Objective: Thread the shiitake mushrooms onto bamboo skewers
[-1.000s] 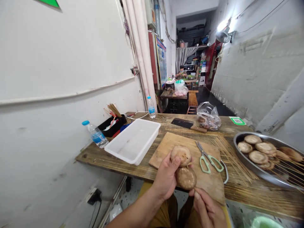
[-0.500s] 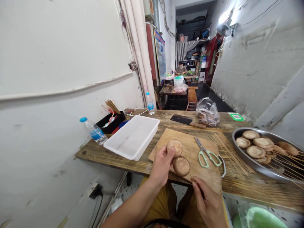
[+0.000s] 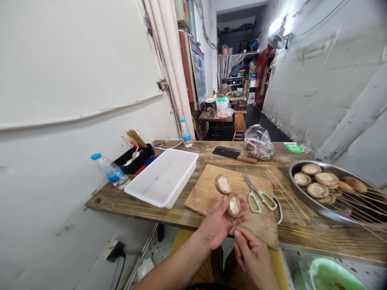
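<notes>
Two mushroom caps are threaded on one thin skewer, their pale undersides facing me. The farther cap point(image 3: 223, 184) is over the wooden cutting board point(image 3: 201, 181). The nearer cap point(image 3: 234, 205) rests in my left hand point(image 3: 218, 225), its thumb at the cap's edge and its fingers spread out behind. My right hand point(image 3: 249, 251) pinches the lower end of the skewer point(image 3: 232, 222), close under the left fingers. Scissors with pale green handles point(image 3: 254, 201) lie on the board, to the right of the caps.
Loose skewers point(image 3: 287, 193) lie right of the board, beside a metal basin point(image 3: 298, 197) of skewered mushroom caps. A white tray point(image 3: 145, 196) and water bottle point(image 3: 113, 173) stand left. Behind are a cleaver point(image 3: 226, 152) and plastic bag point(image 3: 259, 143). A person point(image 3: 224, 88) sits farther back.
The skewered caps have turned over, from brown tops to pale undersides. My left hand has moved from the farther cap to the nearer one, palm up. My right hand is closer to it.
</notes>
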### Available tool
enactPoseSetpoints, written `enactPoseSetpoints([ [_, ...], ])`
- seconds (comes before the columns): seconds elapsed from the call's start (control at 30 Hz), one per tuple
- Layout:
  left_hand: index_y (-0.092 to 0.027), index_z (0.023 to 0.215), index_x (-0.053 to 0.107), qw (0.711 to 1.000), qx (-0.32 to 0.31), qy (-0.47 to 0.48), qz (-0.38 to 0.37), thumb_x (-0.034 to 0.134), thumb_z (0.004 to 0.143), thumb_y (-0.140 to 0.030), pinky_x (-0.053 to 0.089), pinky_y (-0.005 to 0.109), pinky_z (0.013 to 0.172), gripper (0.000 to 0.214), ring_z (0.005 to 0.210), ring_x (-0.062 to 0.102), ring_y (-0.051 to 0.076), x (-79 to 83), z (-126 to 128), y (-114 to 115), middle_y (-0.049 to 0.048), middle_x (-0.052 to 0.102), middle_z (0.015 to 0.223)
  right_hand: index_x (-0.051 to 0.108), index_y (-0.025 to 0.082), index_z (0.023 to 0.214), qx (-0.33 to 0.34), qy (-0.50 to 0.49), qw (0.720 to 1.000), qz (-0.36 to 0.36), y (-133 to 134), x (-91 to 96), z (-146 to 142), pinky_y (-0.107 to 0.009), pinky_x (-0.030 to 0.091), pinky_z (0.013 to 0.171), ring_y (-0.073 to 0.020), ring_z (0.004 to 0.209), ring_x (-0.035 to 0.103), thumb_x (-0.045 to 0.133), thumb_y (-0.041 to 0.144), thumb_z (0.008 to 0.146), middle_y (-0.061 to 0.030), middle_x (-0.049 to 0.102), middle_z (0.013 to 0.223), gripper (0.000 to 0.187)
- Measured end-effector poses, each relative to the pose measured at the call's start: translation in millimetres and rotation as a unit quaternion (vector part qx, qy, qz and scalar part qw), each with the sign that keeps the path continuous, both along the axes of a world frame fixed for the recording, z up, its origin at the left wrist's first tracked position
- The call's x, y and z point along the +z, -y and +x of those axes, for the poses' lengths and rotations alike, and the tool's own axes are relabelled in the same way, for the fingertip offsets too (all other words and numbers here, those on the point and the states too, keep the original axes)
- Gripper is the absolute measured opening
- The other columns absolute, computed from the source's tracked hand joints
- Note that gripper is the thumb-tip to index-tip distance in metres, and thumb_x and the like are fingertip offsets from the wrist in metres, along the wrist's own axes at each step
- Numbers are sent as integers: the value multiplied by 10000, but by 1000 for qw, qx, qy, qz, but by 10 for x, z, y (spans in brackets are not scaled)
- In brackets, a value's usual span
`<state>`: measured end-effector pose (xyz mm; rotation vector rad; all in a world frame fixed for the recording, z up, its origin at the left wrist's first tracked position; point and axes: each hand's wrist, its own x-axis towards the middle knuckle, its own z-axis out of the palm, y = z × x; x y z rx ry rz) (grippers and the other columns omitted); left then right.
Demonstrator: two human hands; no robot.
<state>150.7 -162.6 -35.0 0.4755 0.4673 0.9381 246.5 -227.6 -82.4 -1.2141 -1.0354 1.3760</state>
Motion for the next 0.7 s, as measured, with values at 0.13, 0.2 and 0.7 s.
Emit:
enactPoseSetpoints([
  [0.13, -120, 976, 624, 995, 75, -62, 11, 591, 798, -342, 487, 303, 816, 287, 923, 592, 173, 81, 24, -44, 100, 630, 999, 613, 136, 889, 22, 259, 956, 134, -6, 14, -35, -191, 349, 373, -80, 357, 402, 257, 442, 934, 63, 411, 459, 472],
  [0.2, -112, 932, 625, 992, 94, -88, 2, 638, 766, -297, 496, 272, 781, 249, 840, 604, 146, 91, 3, -72, 79, 638, 902, 642, 167, 843, 33, 351, 920, 172, -79, 80, 96, -204, 431, 488, -101, 469, 512, 279, 415, 934, 21, 531, 541, 449],
  [0.7, -119, 893, 585, 995, 11, -102, -7, 568, 809, -372, 521, 230, 597, 267, 746, 621, 142, 78, -183, -28, 96, 643, 867, 553, 141, 1116, -36, 718, 690, -82, -1286, -216, 1794, -375, 510, 777, -177, 916, 603, 552, 313, 877, -70, 592, 1096, 294],
])
